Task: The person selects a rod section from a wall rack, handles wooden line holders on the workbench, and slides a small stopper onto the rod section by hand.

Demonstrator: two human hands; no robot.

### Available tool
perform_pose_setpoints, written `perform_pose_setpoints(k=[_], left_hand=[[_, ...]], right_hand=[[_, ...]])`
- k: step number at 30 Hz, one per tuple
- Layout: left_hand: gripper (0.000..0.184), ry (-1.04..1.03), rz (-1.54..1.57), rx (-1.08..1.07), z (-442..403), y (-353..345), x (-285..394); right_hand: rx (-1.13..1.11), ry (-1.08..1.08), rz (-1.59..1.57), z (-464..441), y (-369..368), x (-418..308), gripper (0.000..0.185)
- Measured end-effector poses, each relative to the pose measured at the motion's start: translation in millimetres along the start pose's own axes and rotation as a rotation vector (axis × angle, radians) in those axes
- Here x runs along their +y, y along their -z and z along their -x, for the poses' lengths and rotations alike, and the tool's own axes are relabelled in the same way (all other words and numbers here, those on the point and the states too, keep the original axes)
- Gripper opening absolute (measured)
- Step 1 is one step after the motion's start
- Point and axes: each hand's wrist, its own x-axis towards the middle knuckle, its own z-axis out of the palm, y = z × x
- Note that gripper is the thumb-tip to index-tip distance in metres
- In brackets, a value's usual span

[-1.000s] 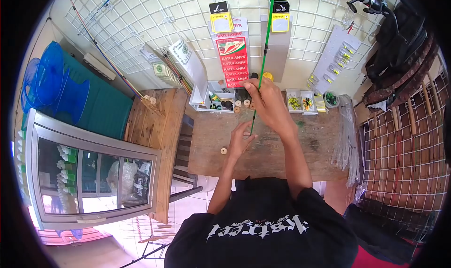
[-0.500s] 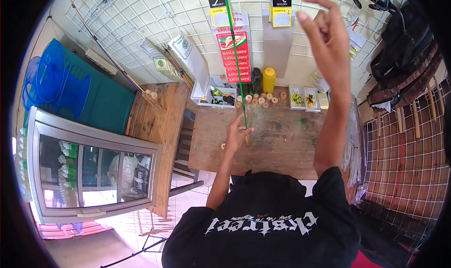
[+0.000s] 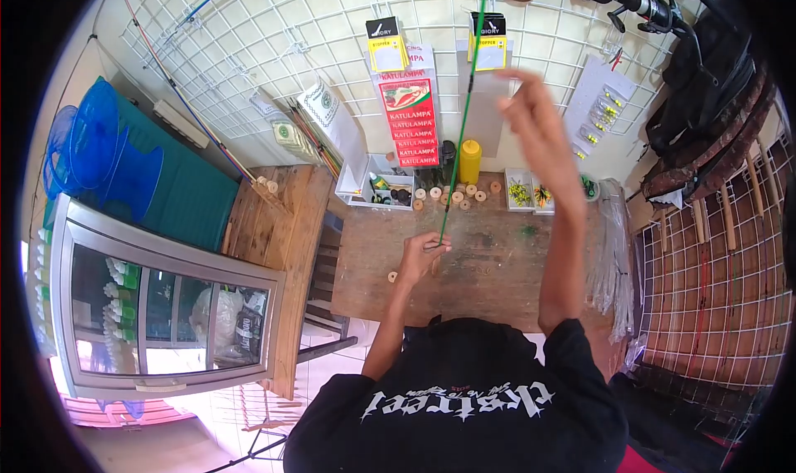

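Note:
My left hand is closed round the lower end of a thin green fishing rod over the wooden table. The rod rises from the fingers, leaning a little right, and runs out of the top of the view; dark bands mark it in places. My right hand is raised to the right of the rod, apart from it and blurred by motion. Its index finger stretches left and its fingers look spread, with nothing visible in them. Behind the left hand, several small wooden discs lie by a yellow bottle.
The wooden table bears a white tray of small bottles and a white box of yellow-green bits. Hanging packets cover part of the wire grid. A glass cabinet stands left; fishing reels hang upper right.
The rod has swung from leaning left to leaning right. My right hand has come down and left, nearer the rod. My left hand still grips the rod's lower end.

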Motion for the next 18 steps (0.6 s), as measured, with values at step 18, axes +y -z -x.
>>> perform_pose_setpoints(k=[18], left_hand=[[0.049,-0.325,-0.021,0.025,-5,57,201]], right_hand=[[-0.018,-0.013,-0.074,61,-67,-16,0.017]])
